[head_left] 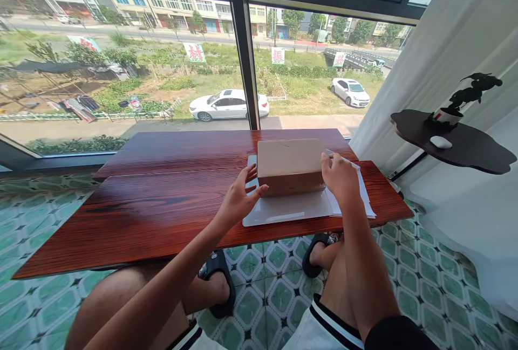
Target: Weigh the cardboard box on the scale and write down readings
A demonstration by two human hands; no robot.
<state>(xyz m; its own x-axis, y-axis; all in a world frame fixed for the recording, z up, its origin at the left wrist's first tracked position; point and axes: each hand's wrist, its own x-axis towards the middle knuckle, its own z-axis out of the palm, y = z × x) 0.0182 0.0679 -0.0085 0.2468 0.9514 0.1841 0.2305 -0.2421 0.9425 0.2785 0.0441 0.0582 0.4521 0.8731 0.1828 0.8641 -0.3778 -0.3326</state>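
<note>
A closed brown cardboard box point(289, 169) rests on a pale, smooth sheet or flat board point(283, 212) near the table's front edge. My left hand point(240, 196) is at the box's left end, fingers spread, the thumb by its lower front corner; whether it touches the box is hard to tell. At the opposite end, my right hand point(339, 175) has its fingers curled against the box's upper right edge. A sliver of something clear or whitish shows behind those fingers, too small to name. White papers point(364, 193) lie partly under my right hand and forearm.
The reddish-brown wooden table point(162, 204) extends far to the left. Large windows stand behind it. To the right, a dark side table point(477, 148) holds a potted plant point(449, 112) and a white computer mouse point(441, 142), beside a white curtain point(404, 80). My knees are below the front edge.
</note>
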